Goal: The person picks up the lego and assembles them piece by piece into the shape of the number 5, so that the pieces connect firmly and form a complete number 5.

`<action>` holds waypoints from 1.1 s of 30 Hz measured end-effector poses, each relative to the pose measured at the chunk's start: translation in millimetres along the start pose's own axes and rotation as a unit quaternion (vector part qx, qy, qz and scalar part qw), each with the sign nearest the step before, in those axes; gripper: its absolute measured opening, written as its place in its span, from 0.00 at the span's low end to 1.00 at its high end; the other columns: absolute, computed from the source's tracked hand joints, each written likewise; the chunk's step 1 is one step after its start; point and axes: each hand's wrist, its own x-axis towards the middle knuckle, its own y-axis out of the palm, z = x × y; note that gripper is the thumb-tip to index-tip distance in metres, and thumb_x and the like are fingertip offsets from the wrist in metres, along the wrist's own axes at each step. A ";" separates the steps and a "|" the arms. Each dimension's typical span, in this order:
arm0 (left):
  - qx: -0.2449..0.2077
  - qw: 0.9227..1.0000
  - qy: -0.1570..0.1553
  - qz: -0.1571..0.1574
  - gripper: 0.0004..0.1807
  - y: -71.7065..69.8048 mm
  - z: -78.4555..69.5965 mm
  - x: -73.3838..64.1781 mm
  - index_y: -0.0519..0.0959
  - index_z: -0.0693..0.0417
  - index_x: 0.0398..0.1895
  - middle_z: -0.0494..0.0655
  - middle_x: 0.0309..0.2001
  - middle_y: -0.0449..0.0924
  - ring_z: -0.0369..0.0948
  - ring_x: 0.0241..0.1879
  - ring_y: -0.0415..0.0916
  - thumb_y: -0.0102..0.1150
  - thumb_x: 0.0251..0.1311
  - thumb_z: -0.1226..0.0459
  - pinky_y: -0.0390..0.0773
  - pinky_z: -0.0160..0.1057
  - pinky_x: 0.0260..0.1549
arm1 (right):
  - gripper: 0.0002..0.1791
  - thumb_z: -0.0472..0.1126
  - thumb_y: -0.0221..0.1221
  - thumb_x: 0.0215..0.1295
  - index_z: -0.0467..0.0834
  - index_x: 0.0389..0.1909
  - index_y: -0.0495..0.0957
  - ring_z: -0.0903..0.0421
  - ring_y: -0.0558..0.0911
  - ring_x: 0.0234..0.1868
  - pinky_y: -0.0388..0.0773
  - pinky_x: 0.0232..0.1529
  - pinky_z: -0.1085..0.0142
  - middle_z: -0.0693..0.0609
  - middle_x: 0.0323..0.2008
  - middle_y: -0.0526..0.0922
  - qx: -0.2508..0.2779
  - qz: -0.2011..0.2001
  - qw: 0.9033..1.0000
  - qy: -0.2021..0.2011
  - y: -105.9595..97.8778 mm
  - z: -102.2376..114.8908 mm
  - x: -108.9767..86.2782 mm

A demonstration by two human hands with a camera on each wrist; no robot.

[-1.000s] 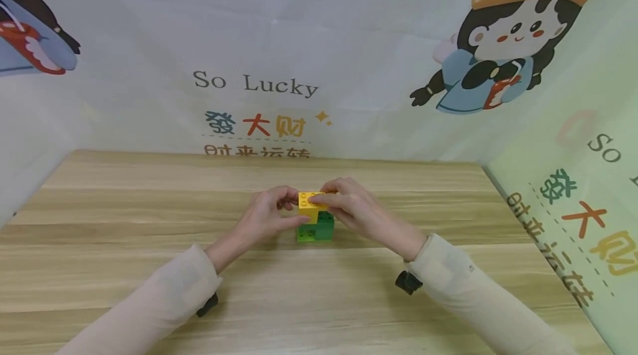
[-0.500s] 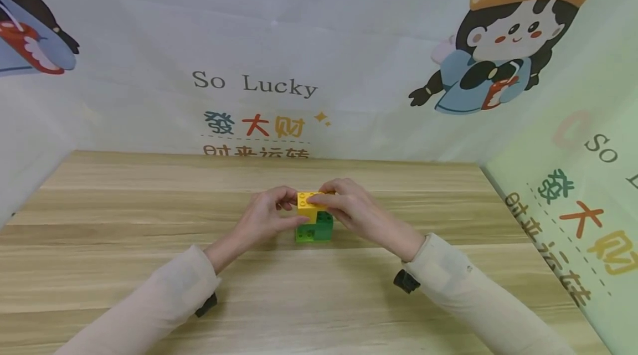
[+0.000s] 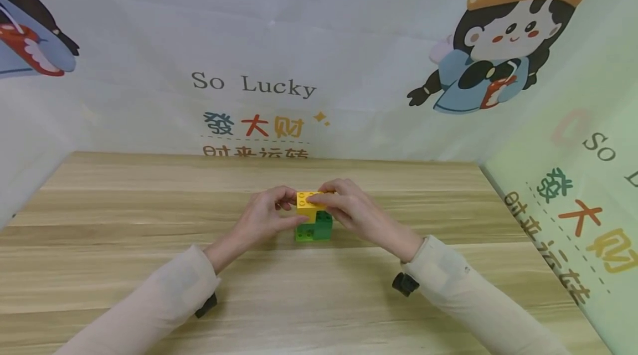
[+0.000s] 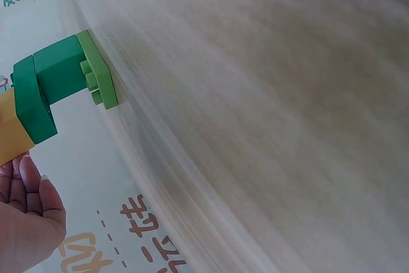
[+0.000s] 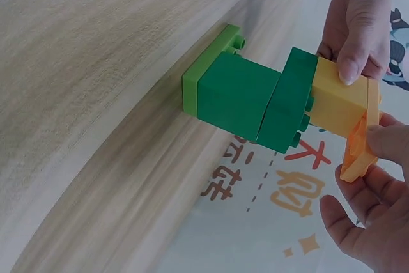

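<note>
A stack of toy building bricks stands on the wooden table (image 3: 319, 310) between both hands. A thin light-green brick (image 5: 190, 94) forms its base. Over that sit a dark-green block (image 5: 236, 91) and a flatter dark-green brick (image 5: 287, 100), which juts out to one side. Higher up is a yellow block (image 5: 335, 94), topped by a thin yellow brick (image 5: 356, 161) that overhangs it. My left hand (image 3: 266, 212) pinches the yellow block, thumb on its near face. With thumb and fingers, my right hand (image 3: 351, 206) grips the overhanging end of the thin yellow brick.
A printed cloth wall (image 3: 149, 67) with cartoon figures and lettering rises behind the table, and another printed wall (image 3: 573, 139) stands on the right. Small black devices hang under both sleeve cuffs, one beneath the right cuff (image 3: 433, 255).
</note>
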 end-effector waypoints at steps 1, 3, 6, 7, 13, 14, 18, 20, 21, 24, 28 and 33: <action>0.001 1.000 0.002 -0.001 0.18 0.2 0.3 0.1 0.79 0.60 0.41 0.49 0.38 0.82 0.43 0.36 0.75 0.72 0.47 0.63 0.78 0.42 0.38 | 0.17 0.28 0.61 0.58 0.43 0.48 0.81 0.48 0.76 0.48 0.76 0.47 0.59 0.43 0.45 0.79 0.004 0.000 1.000 0.002 0.9 -0.7 -0.6; 0.003 1.000 0.006 -0.003 0.18 0.4 0.7 0.3 0.79 0.60 0.40 0.49 0.38 0.82 0.43 0.36 0.75 0.72 0.47 0.63 0.79 0.42 0.38 | 0.18 0.28 0.60 0.58 0.43 0.49 0.80 0.48 0.76 0.49 0.77 0.47 0.59 0.43 0.47 0.78 0.016 -0.001 1.000 0.008 2.0 -2.0 -2.2; 0.007 1.000 0.009 -0.002 0.18 0.5 1.2 0.2 0.79 0.60 0.41 0.49 0.38 0.82 0.43 0.36 0.75 0.72 0.47 0.63 0.78 0.39 0.38 | 0.20 0.28 0.60 0.59 0.41 0.53 0.78 0.47 0.75 0.52 0.77 0.49 0.59 0.42 0.50 0.77 0.053 0.000 0.998 0.024 3.0 -3.7 -5.3; 0.008 1.000 0.008 -0.002 0.18 0.6 1.3 0.3 0.79 0.60 0.41 0.49 0.38 0.82 0.42 0.36 0.75 0.72 0.47 0.63 0.78 0.39 0.38 | 0.21 0.28 0.60 0.59 0.40 0.55 0.76 0.47 0.74 0.53 0.76 0.51 0.58 0.42 0.51 0.77 0.070 0.000 0.997 0.032 3.0 -4.3 -6.4; -0.006 1.000 -0.007 0.006 0.21 0.3 2.7 -0.7 0.78 0.60 0.43 0.50 0.41 0.82 0.43 0.38 0.76 0.72 0.46 0.63 0.78 0.39 0.41 | 0.28 0.33 0.63 0.58 0.35 0.61 0.68 0.44 0.72 0.59 0.72 0.56 0.50 0.39 0.57 0.74 0.152 -0.014 0.984 0.096 0.8 -11.1 -16.5; -0.012 1.000 -0.009 0.008 0.21 -0.2 3.3 -1.2 0.78 0.60 0.44 0.51 0.42 0.82 0.44 0.39 0.76 0.72 0.46 0.63 0.78 0.40 0.41 | 0.29 0.33 0.63 0.58 0.35 0.61 0.68 0.44 0.73 0.59 0.73 0.56 0.50 0.39 0.57 0.74 0.161 -0.015 0.981 0.107 0.5 -12.9 -18.9; -0.031 0.999 -0.015 0.009 0.23 -3.0 8.2 -4.6 0.77 0.60 0.47 0.53 0.46 0.81 0.48 0.43 0.76 0.71 0.47 0.62 0.77 0.43 0.44 | 0.28 0.34 0.64 0.57 0.34 0.60 0.70 0.44 0.75 0.56 0.75 0.53 0.50 0.38 0.56 0.75 0.193 -0.003 0.968 0.158 0.9 -20.1 -28.4; -0.029 0.999 -0.015 0.007 0.24 -4.8 10.9 -6.6 0.77 0.61 0.48 0.54 0.47 0.81 0.49 0.43 0.76 0.71 0.48 0.61 0.77 0.44 0.44 | 0.27 0.35 0.63 0.58 0.34 0.59 0.70 0.44 0.76 0.55 0.76 0.52 0.52 0.38 0.56 0.75 0.209 0.012 0.961 0.181 2.5 -23.2 -32.0; -0.027 1.000 -0.015 0.005 0.24 -5.7 12.0 -7.7 0.77 0.62 0.48 0.55 0.47 0.81 0.49 0.43 0.76 0.71 0.48 0.61 0.77 0.44 0.44 | 0.26 0.35 0.63 0.58 0.34 0.59 0.71 0.43 0.76 0.54 0.76 0.52 0.52 0.38 0.55 0.75 0.217 0.018 0.958 0.189 3.8 -24.8 -33.4; -0.021 1.000 -0.014 0.004 0.24 -7.7 15.2 -10.3 0.78 0.64 0.48 0.57 0.47 0.81 0.48 0.42 0.77 0.71 0.49 0.62 0.78 0.44 0.42 | 0.25 0.34 0.62 0.59 0.32 0.57 0.71 0.42 0.77 0.52 0.78 0.50 0.55 0.36 0.53 0.76 0.245 0.034 0.946 0.207 11.0 -28.5 -35.9; -0.015 1.000 -0.023 0.007 0.24 -7.6 17.7 -12.6 0.77 0.64 0.48 0.57 0.47 0.81 0.45 0.41 0.77 0.70 0.50 0.61 0.79 0.41 0.41 | 0.22 0.34 0.62 0.59 0.30 0.54 0.73 0.43 0.79 0.48 0.79 0.47 0.63 0.36 0.49 0.79 0.282 0.045 0.930 0.230 23.1 -30.6 -36.9; -0.022 0.999 -0.036 0.004 0.23 -4.6 18.5 -13.6 0.77 0.63 0.49 0.56 0.48 0.81 0.43 0.41 0.76 0.69 0.50 0.61 0.79 0.36 0.40 | 0.21 0.34 0.62 0.59 0.29 0.52 0.73 0.50 0.79 0.43 0.78 0.44 0.68 0.38 0.43 0.80 0.310 0.043 0.912 0.264 33.6 -28.9 -35.1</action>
